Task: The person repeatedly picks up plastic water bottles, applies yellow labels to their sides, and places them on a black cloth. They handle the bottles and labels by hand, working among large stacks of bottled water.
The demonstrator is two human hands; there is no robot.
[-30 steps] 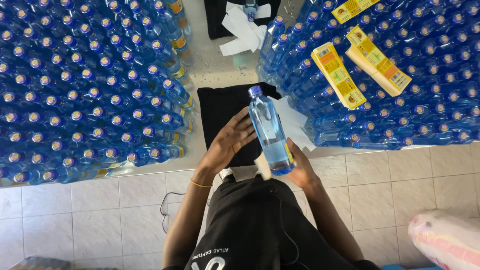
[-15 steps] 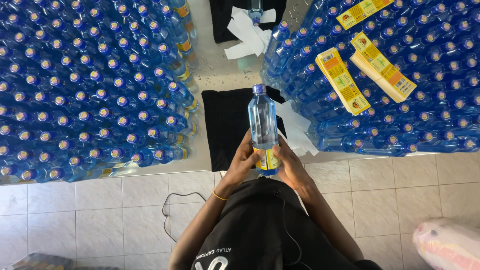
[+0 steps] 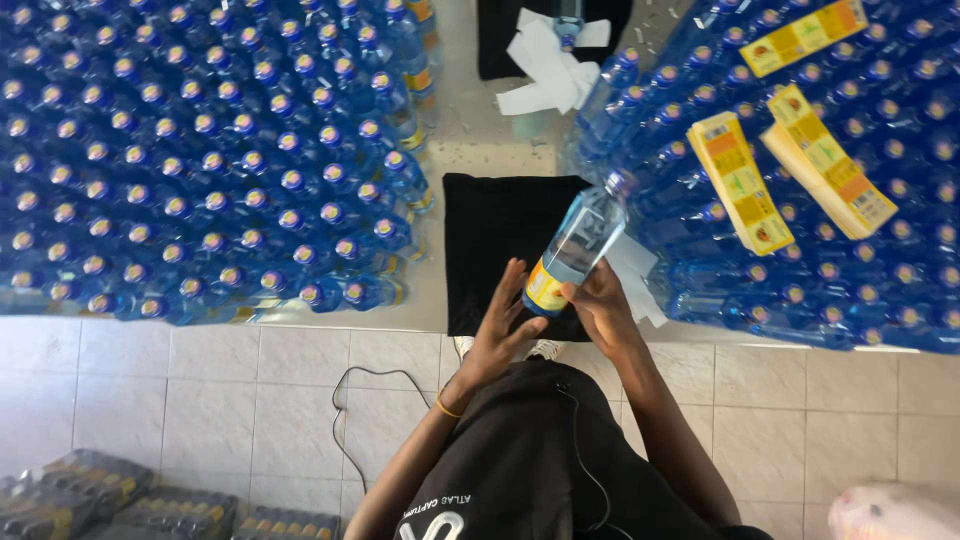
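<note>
Blue bottles (image 3: 220, 170) crowd pale counter (image 3: 470, 140); right hand (image 3: 600, 310) grips bottle (image 3: 575, 245).

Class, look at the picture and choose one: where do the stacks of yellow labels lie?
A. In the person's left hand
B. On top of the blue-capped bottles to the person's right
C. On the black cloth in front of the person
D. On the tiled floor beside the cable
B: the stacks of yellow labels rest on the caps of the blue-capped bottles at the right, apart from the black cloth.
</note>
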